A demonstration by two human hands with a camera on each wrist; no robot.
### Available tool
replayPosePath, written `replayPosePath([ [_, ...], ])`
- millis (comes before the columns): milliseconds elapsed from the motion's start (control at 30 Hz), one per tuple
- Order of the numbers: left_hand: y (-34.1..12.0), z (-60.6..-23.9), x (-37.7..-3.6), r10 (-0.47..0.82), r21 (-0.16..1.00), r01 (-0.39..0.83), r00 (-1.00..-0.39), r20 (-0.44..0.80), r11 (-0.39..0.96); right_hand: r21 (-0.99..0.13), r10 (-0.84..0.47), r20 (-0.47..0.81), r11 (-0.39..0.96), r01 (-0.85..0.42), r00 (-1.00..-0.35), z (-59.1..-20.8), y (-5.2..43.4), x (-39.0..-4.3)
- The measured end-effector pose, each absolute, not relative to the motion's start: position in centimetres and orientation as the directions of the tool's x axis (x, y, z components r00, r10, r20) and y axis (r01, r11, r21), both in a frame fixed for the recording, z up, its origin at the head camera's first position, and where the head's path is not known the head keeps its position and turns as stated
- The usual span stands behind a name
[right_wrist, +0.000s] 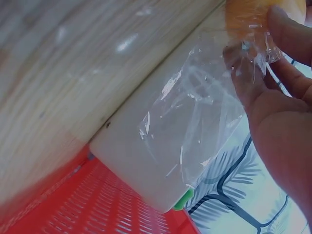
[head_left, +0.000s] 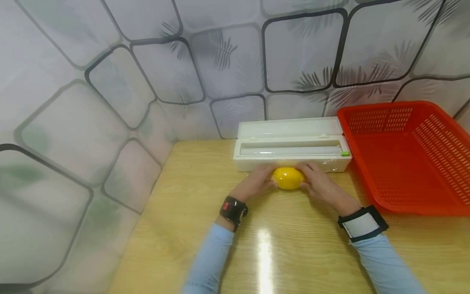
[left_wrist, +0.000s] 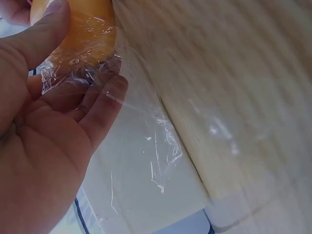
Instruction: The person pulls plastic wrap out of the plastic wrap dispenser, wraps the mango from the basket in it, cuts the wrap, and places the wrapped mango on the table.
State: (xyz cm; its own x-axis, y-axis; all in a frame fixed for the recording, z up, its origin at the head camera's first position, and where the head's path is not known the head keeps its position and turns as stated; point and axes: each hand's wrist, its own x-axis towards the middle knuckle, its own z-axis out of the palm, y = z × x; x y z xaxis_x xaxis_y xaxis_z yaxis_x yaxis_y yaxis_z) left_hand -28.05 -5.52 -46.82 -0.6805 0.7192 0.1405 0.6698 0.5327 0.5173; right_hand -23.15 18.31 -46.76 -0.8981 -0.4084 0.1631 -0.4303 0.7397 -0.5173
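A yellow lemon (head_left: 288, 178) lies on the wooden table (head_left: 279, 245) just in front of a white cling-film dispenser box (head_left: 291, 150) with its lid open. My left hand (head_left: 257, 182) grips the lemon's left end and my right hand (head_left: 318, 183) grips its right end. Clear cling film (left_wrist: 92, 73) is wrapped over the lemon (left_wrist: 90, 29) and runs back to the box (left_wrist: 146, 180). In the right wrist view the film (right_wrist: 204, 112) stretches from the lemon (right_wrist: 248, 17) across the box's front (right_wrist: 146, 161).
A red plastic basket (head_left: 407, 157) stands at the right, touching the dispenser's end. A patterned wall (head_left: 147, 81) closes in the back and left. A green slider (head_left: 344, 153) sits at the dispenser's right end.
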Motion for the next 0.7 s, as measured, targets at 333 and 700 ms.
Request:
replayPosePath([
  [333,-5.57,-46.75,-28.05,0.707,0.562,0.634,-0.697,0.119,0.531,-0.391,-0.406,0.184,0.805,-0.446,-0.895,-46.85,18.54,-23.0],
  [700,-5.7,-46.81,-27.91,0.665,0.644,0.549,-0.742,0.081,0.533,-0.461,-0.392,0.169,0.779,-0.425,-0.904,-46.77,18.55,-22.87],
])
